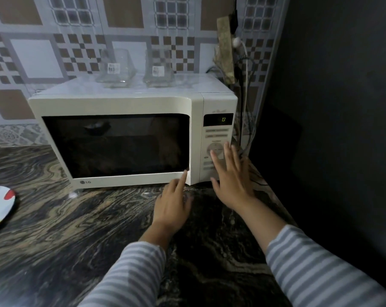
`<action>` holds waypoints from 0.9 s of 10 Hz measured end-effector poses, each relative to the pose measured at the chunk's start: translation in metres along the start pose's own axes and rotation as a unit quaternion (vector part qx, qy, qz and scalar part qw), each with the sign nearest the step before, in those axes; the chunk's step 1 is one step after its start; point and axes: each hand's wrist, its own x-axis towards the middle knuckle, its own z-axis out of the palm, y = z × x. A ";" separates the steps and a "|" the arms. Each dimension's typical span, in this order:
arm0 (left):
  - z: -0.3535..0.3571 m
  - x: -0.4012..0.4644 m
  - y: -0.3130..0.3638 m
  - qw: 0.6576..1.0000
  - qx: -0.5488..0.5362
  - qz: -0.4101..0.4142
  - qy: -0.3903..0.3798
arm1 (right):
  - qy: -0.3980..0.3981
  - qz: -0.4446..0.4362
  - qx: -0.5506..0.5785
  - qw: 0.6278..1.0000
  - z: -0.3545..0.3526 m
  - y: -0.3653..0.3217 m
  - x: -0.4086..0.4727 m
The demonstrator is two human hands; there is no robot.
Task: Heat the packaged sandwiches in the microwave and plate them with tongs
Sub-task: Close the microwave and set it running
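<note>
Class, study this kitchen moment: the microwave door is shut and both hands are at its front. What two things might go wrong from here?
1. Two glass containers sit on top of the microwave; tugging the door with the left hand may jolt them off.
2. The right hand lies spread over the button panel, so it might press the wrong button. The display reads 0.

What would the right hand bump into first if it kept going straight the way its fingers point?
Probably the microwave's control panel. The right hand is open, fingers spread and aimed at the round dial and buttons there. The fingertips already overlap the panel in this view, though whether they touch it is unclear.
</note>
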 end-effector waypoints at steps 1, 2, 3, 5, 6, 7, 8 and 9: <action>0.013 -0.017 -0.008 0.993 0.066 -0.044 -0.088 | -0.033 0.018 -0.017 0.999 0.017 0.000 -0.007; 0.019 -0.022 -0.012 0.981 0.114 -0.061 -0.145 | -0.044 0.031 -0.028 0.998 0.028 0.001 -0.006; 0.020 -0.020 -0.011 0.978 0.128 -0.061 -0.151 | -0.038 0.036 -0.045 0.998 0.035 0.002 -0.005; 0.020 -0.019 -0.012 0.979 0.128 -0.061 -0.149 | -0.040 0.058 -0.065 0.995 0.040 -0.005 -0.001; 0.019 -0.019 -0.011 0.980 0.124 -0.065 -0.145 | -0.041 0.059 -0.048 0.996 0.037 -0.005 -0.002; 0.019 -0.020 -0.010 0.980 0.123 -0.067 -0.140 | -0.032 0.057 -0.025 0.998 0.030 -0.005 -0.005; 0.019 -0.021 -0.010 0.980 0.123 -0.067 -0.140 | -0.025 0.049 0.005 0.998 0.021 -0.004 -0.005; 0.019 -0.022 -0.010 0.981 0.122 -0.065 -0.138 | -0.029 0.059 0.035 0.997 0.015 -0.005 0.002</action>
